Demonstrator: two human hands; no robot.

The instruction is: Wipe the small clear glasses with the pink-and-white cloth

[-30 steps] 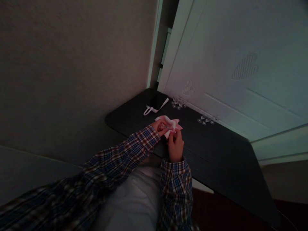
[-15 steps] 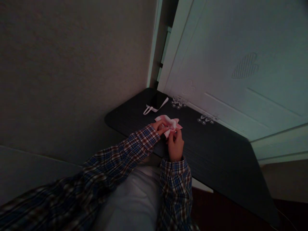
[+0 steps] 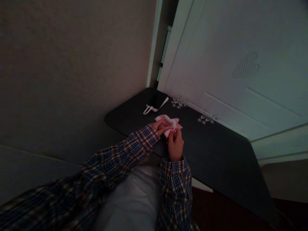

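Note:
A pink and white folded ribbon (image 3: 171, 122), its ends splayed out like a bow, is held just above the near part of the dark table. My left hand (image 3: 160, 126) grips it from the left, fingers closed on its middle. From below right, my right hand (image 3: 175, 145) pinches the near edge with thumb and fingertips. The fingers cover part of the ribbon's centre, so its fold there is hidden.
On the dark table (image 3: 223, 160), a black phone-like slab (image 3: 156, 100) lies with a white strap (image 3: 154, 110). Two clusters of small clear pieces, one left (image 3: 178, 102) and one right (image 3: 206, 119), sit by the white heart-patterned panel (image 3: 216, 64). A wall (image 3: 72, 64) borders the left.

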